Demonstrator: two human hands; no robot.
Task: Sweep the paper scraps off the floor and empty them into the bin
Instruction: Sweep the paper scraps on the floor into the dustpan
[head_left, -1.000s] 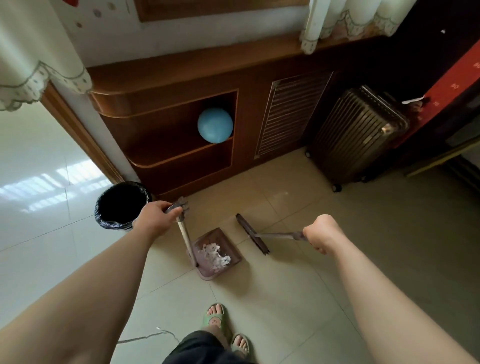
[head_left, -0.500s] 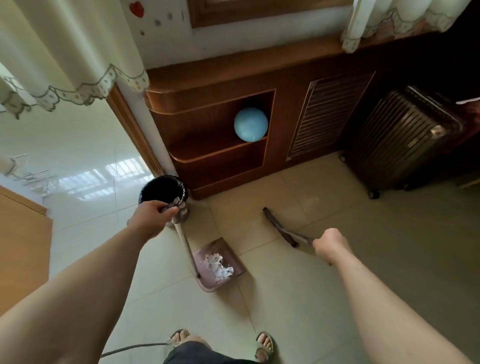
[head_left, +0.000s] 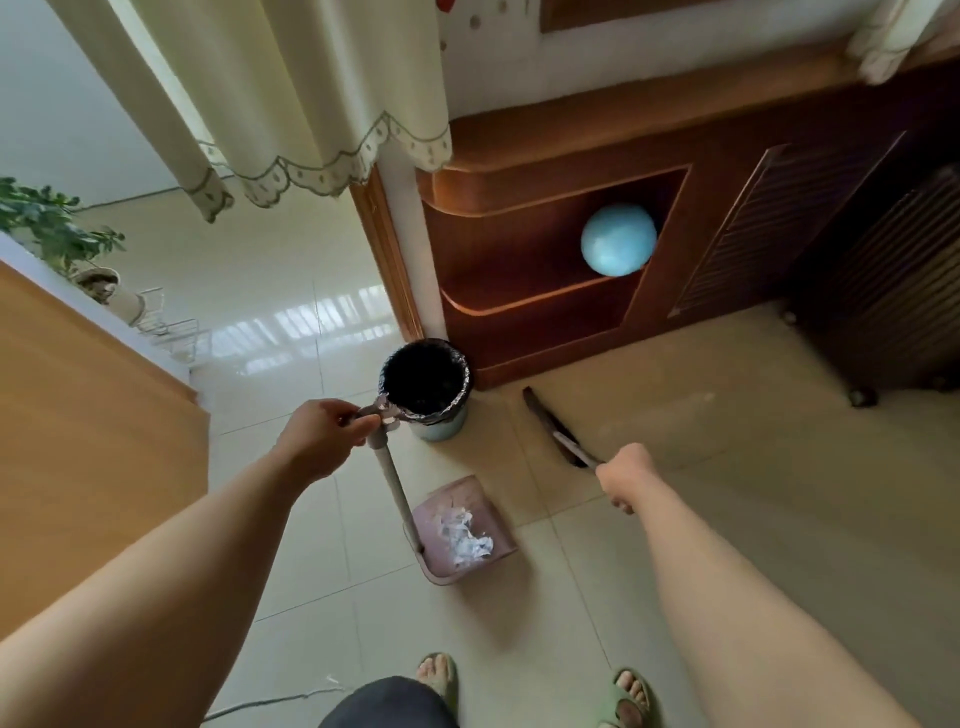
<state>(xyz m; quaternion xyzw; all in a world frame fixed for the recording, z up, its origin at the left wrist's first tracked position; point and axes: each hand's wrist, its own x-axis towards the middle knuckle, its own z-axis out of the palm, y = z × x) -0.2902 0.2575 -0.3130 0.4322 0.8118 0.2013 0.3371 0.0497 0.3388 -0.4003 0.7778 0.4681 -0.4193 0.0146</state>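
Beside the brown wooden cabinet (head_left: 524, 156) stands the round pale-blue bin with a black liner (head_left: 442, 429). Near it is the pink plastic dustpan (head_left: 485, 512), its long handle wrapped in the left hand (head_left: 322, 439). The right hand (head_left: 626, 480) grips the dark broom (head_left: 548, 428). White paper scraps (head_left: 467, 538) lie in the dustpan.

Both bare arms stretch forward, left hand (head_left: 322, 441) curled round the dustpan handle (head_left: 392, 483) reaching toward one o'clock, right hand (head_left: 626, 480) clenching the broom handle (head_left: 574, 451) toward eleven o'clock.
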